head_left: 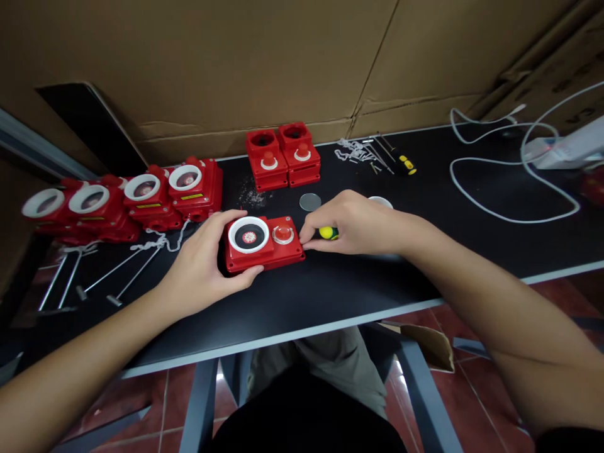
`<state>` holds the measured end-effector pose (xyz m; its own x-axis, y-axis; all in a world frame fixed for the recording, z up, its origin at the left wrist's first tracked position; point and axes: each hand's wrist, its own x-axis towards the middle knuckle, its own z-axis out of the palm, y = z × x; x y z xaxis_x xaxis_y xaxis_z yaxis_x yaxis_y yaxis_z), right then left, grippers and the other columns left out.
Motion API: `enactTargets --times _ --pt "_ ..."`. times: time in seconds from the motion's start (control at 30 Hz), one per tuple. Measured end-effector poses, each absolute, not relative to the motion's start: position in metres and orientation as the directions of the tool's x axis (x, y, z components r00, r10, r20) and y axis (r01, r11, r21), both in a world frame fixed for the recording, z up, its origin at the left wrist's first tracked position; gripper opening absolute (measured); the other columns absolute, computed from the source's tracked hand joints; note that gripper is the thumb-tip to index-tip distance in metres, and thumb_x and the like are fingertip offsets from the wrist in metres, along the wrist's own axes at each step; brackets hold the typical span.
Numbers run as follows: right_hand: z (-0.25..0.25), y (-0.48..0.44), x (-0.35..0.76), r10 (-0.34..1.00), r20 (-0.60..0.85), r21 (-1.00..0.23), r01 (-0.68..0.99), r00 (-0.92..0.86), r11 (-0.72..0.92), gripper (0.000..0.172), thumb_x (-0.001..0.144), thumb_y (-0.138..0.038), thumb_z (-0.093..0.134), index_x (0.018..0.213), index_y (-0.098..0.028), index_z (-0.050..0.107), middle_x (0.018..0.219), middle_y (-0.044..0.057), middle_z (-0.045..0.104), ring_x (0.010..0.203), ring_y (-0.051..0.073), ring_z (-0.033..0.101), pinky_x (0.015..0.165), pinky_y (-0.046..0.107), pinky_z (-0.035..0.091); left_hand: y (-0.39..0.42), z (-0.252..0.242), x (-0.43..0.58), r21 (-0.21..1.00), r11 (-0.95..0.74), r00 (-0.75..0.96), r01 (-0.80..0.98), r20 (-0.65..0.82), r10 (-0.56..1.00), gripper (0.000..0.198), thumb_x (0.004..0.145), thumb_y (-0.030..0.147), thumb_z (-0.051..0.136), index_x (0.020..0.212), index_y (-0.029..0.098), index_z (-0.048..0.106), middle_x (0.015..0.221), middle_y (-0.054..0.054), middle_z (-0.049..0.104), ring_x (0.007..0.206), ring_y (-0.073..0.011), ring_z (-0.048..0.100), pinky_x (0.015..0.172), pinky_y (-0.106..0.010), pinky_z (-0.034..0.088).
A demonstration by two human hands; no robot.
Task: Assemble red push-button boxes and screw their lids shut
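On the black table (302, 302), the red device (270, 245) is clamped in the left hand (202, 259), seemingly for steadiness; a yellow-ended tool (326, 233) is clasped by the right hand (349, 219).

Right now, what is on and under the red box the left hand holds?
On the red box are a white ring, dark disc and red button. What lies underneath is covered.

No wording can be made out. A round red-and-white emblem (249, 237) is displayed within the central red alarm box (283, 255). Yellow labels (151, 205) are borne by alarm boxes at left (160, 220); dark characters (586, 113) are printed, blurred, on the right-hand cardboard (557, 75).
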<state>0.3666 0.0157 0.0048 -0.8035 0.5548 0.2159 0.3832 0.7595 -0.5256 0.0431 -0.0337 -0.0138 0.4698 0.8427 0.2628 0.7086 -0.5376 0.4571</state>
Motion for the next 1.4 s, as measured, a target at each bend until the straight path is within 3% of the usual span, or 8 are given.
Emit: enactTargets --times 0.23,0.43,0.6,0.83,1.03,1.4 --pt "0.002 0.015 0.365 0.573 0.201 -0.539 0.399 -0.794 0.742 0.011 0.101 -0.021 0.078 0.093 -0.017 0.084 0.087 -0.001 0.084 0.075 0.011 0.072 0.073 0.025 0.043 -0.035 -0.014 0.046 0.434 -0.548 0.469 0.715 0.284 0.836 0.071 0.094 0.054 0.078 0.152 0.02 0.055 0.143 -0.013 0.072 0.127 -0.0339 0.075 0.111 -0.047 0.063" --pt "-0.001 0.018 0.362 0.561 0.219 -0.557 0.37 -0.798 0.744 0.011 0.099 -0.021 0.078 0.091 -0.018 0.084 0.085 -0.001 0.083 0.075 0.011 0.073 0.074 0.025 0.045 -0.036 -0.01 0.047 0.479 -0.505 0.458 0.718 0.22 0.861 0.069 0.094 0.057 0.077 0.15 0.02 0.057 0.143 -0.014 0.072 0.125 -0.037 0.073 0.112 -0.054 0.061" --pt "0.005 0.016 0.366 0.525 0.227 -0.513 0.358 -0.82 0.781 0.007 0.1 -0.021 0.08 0.094 -0.019 0.084 0.087 -0.001 0.083 0.075 0.011 0.074 0.074 0.024 0.047 -0.035 -0.007 0.047 0.511 -0.505 0.479 0.696 0.194 0.856 0.065 0.096 0.057 0.077 0.147 0.021 0.06 0.135 -0.013 0.071 0.12 -0.035 0.071 0.108 -0.051 0.061" --pt "0.024 0.0 0.368 0.468 0.441 -0.409 0.292 -0.766 0.864 0.013 0.109 -0.028 0.072 0.107 -0.019 0.082 0.106 0.006 0.085 0.094 0.017 0.08 0.083 0.029 0.058 -0.03 -0.005 0.048 0.554 -0.496 0.505 0.669 0.152 0.85 0.055 0.094 0.057 0.081 0.133 0.022 0.066 0.124 -0.009 0.069 0.111 -0.0312 0.068 0.101 -0.046 0.06" --pt "0.025 -0.004 0.366 0.47 0.423 -0.407 0.301 -0.774 0.862 0.012 0.11 -0.026 0.069 0.106 -0.021 0.079 0.106 0.005 0.083 0.096 0.016 0.079 0.085 0.028 0.06 -0.032 -0.009 0.047 0.508 -0.526 0.495 0.682 0.208 0.844 0.056 0.093 0.055 0.081 0.133 0.021 0.063 0.134 -0.013 0.061 0.126 -0.0343 0.063 0.112 -0.052 0.056" --pt "0.014 0.0 0.362 0.417 0.398 -0.378 0.268 -0.817 0.886 0.013 0.108 -0.018 0.065 0.102 -0.018 0.076 0.107 0.005 0.081 0.093 0.013 0.075 0.081 0.025 0.055 -0.026 -0.013 0.048 0.548 -0.497 0.488 0.673 0.175 0.855 0.058 0.089 0.06 0.083 0.129 0.023 0.064 0.121 -0.009 0.058 0.116 -0.033 0.062 0.108 -0.052 0.058"
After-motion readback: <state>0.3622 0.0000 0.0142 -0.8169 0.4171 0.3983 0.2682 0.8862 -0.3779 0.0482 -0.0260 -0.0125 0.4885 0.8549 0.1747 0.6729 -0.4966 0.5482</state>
